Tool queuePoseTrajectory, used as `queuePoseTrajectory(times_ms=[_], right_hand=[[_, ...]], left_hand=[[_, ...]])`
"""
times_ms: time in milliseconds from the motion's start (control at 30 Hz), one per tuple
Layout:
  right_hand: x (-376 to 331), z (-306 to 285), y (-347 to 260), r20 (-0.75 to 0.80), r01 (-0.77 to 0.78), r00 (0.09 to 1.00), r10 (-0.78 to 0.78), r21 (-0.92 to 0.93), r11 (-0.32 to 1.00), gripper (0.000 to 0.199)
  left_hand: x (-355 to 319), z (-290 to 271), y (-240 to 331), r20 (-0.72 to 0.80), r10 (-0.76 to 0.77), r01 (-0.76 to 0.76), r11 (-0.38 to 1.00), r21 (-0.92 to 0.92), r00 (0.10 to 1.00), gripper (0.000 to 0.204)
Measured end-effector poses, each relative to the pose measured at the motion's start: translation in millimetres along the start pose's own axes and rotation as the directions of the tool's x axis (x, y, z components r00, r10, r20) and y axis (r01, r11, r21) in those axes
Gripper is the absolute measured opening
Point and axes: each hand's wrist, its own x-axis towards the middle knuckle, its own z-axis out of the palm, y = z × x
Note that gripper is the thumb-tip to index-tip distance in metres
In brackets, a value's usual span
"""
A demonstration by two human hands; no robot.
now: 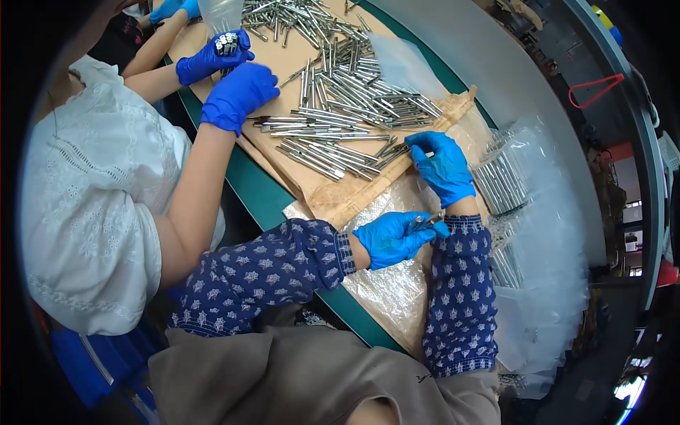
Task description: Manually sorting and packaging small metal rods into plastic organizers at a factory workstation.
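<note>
Both my hands wear light blue gloves, with navy patterned sleeves above them. My left hand is closed around a few slim metal rods, whose ends stick out past the thumb and fingers. Farther off, my right hand reaches to the near right edge of a loose pile of shiny metal rods. Its thumb and fingertips are pinched at the end of a metal rod there. The pile lies on brown paper, many rods crossing each other.
To the right lie clear plastic bags with bundled rods inside. An empty-looking clear bag rests beyond the pile. On my left a co-worker's dark-blue-gloved hands hold a bundle of rods. The green table edge runs between us.
</note>
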Motion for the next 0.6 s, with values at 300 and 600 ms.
queuePoseTrajectory(times_ms=[300,600], right_hand=[[-4.1,8.6,-21.9,0.253,0.33,0.935,-0.248,-0.368,0.869,0.021],[22.0,4.2,-44.0,0.524,0.297,0.851,0.038,-0.539,0.788,0.019]], left_hand=[[-2.9,-1.3,4.0,-0.026,0.0,0.0,1.0,0.014,1.0,0.024],[2.3,-4.1,11.5,0.004,0.029,-0.029,0.995,0.095,1.0,0.031]])
